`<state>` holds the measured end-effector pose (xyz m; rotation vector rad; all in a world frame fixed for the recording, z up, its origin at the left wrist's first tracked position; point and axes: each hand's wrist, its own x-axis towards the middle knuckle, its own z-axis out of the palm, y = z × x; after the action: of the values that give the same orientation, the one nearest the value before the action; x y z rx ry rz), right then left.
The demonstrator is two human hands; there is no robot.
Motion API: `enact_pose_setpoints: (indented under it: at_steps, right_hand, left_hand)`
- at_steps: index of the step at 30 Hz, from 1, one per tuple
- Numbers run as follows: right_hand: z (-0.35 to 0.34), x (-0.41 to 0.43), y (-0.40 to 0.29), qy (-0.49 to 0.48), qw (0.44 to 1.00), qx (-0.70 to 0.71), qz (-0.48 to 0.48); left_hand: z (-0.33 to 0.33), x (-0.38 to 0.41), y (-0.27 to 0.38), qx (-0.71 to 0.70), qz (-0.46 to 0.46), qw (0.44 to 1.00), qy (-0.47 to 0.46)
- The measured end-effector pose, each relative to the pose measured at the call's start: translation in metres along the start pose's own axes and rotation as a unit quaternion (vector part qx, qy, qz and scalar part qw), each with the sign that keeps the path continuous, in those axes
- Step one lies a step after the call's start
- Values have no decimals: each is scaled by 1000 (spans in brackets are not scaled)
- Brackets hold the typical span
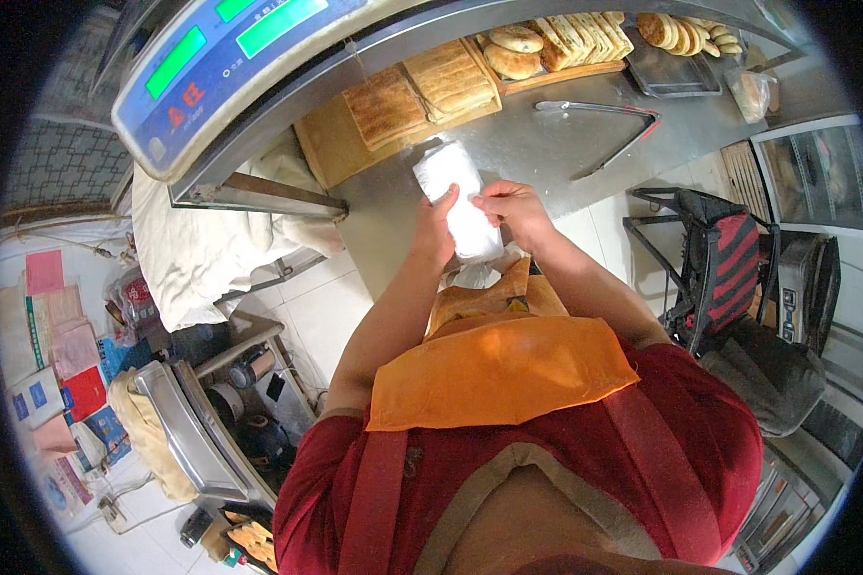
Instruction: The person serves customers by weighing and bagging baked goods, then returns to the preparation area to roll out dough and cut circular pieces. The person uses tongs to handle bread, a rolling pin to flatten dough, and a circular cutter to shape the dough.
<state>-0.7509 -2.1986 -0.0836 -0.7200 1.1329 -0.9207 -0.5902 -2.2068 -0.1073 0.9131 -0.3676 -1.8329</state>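
Note:
A white folded bundle, which could be thin plastic bags or paper, is held over the near edge of the steel counter. My left hand grips its left side, with the thumb lying on top. At its right side, the bent fingers of my right hand pinch the bundle's edge or upper layer. Crumpled translucent plastic shows below the bundle, against my orange apron.
Flatbread slabs lie on a board beyond my hands. Metal tongs rest on the counter, near a dark tray and sliced bread. A digital scale stands upper left on a raised shelf. A black-and-red chair stands right.

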Motion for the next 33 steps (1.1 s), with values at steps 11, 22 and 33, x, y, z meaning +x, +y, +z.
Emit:
enact_pose_setpoints:
  at_steps: [11, 22, 33]
  right_hand:
    - [-6, 6, 1, 33, 997, 71, 26]
    - [-32, 16, -59, 19, 989, 81, -123]
    - [-52, -92, -244, -150, 875, -218, -406]
  left_hand:
    - [-24, 16, -7, -37, -116, 992, -16]
    - [76, -30, 22, 480, 293, 827, -8]
    - [92, -16, 56, 436, -23, 883, -171]
